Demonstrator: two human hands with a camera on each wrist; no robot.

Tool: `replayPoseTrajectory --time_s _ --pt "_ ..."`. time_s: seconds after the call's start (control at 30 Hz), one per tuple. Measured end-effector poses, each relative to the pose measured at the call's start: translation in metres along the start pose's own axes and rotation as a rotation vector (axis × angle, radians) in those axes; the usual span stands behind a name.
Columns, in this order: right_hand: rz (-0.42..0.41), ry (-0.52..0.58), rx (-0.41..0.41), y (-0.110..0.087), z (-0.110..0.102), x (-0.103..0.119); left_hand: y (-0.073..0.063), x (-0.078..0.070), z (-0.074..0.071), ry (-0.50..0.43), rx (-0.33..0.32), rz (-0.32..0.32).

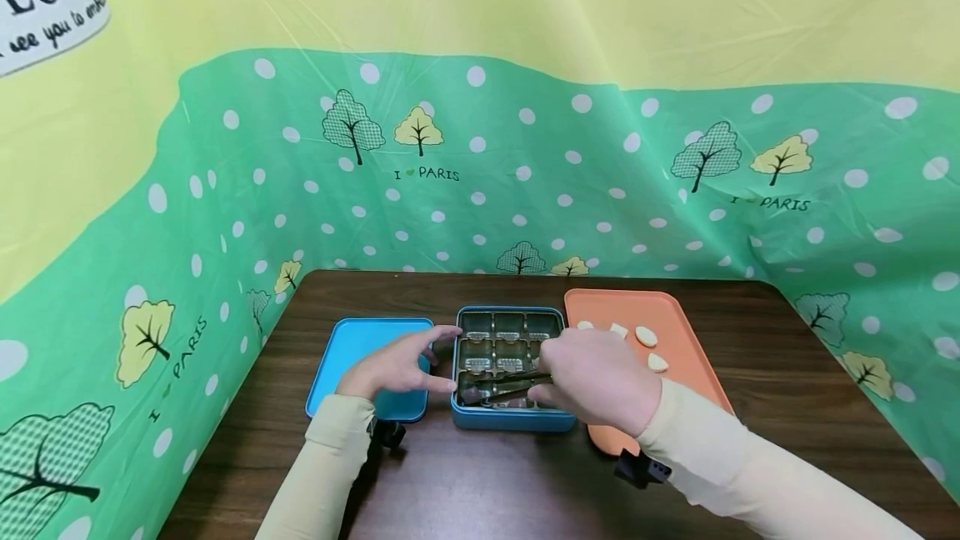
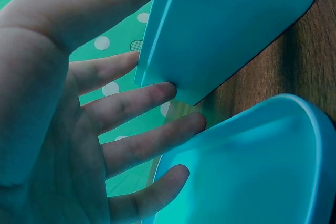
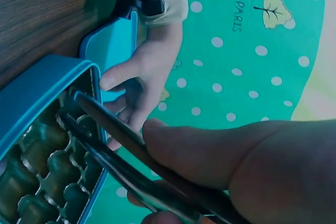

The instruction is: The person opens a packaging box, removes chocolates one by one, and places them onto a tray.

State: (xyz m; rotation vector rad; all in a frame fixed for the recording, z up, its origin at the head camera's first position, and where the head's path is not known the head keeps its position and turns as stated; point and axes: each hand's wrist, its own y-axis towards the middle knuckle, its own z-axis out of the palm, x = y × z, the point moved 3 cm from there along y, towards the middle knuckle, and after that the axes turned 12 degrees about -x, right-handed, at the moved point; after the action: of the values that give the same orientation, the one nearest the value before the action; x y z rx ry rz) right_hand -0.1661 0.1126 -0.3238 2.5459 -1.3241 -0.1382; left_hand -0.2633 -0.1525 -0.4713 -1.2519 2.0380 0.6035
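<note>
Blue box (image 1: 513,420) between lid (image 1: 367,342) and tray (image 1: 693,361)

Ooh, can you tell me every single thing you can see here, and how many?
Box: one, blue, mid-table
Divided insert: one, dark and see-through, inside the box
Tray: one, bright blue, left of the box
Board: one, orange, right of the box
Pieces: at least four, white, on the board
Tongs: one pair, dark, tips in the box
Table: one, brown, underneath
Printed cloth: yellow and green, behind and beside the table
Wrist cameras: two, black, at the wrists
Sleeves: two, cream, on both arms
Left hand: one, at the box's left side
Right hand: one, gripping the tongs
</note>
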Motion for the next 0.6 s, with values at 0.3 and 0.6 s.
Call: replayPoseTrajectory --time_s 0.3,0.6 --pt "-0.085 -0.087 -0.093 0.007 0.006 0.011 0.002 0.000 0.000 -0.008 -0.013 0.001" --pt "-0.032 -0.069 -0.045 0.009 0.009 0.011 0.000 0.001 0.001 0.002 -0.006 0.000"
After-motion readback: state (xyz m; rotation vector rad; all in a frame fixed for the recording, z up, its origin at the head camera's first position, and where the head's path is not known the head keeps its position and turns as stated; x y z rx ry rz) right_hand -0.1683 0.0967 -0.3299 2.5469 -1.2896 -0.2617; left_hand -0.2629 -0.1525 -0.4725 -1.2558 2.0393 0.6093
